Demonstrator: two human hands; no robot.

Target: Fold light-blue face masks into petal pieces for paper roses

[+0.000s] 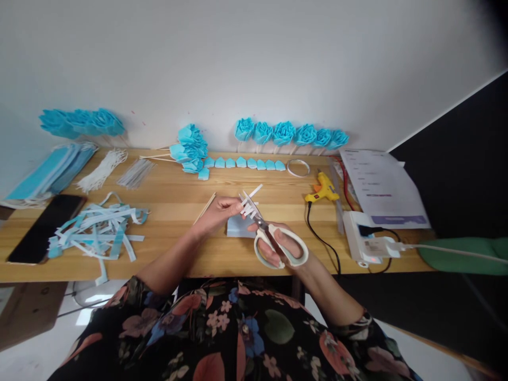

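My right hand [283, 244] grips a pair of scissors [299, 256] with cream handles, fingers through the loops. The blades are parted around a small white strip piece [249, 208] with slits along it. My left hand [223, 211] pinches that white piece between thumb and fingers. Below both hands a light blue sheet [235, 227] lies on the wooden table [170, 211], partly hidden. Thin wooden sticks [204, 208] lie just left of my left hand.
Left are cut strips [99, 230], a phone [45, 227], face masks [51, 169], white cords [103, 168] and wires [136, 173]. Blue fabric flowers [284, 133] line the wall, behind folded blue pieces [241, 162]. A yellow glue gun [323, 188], tape ring [298, 168] and power strip [359, 241] lie right.
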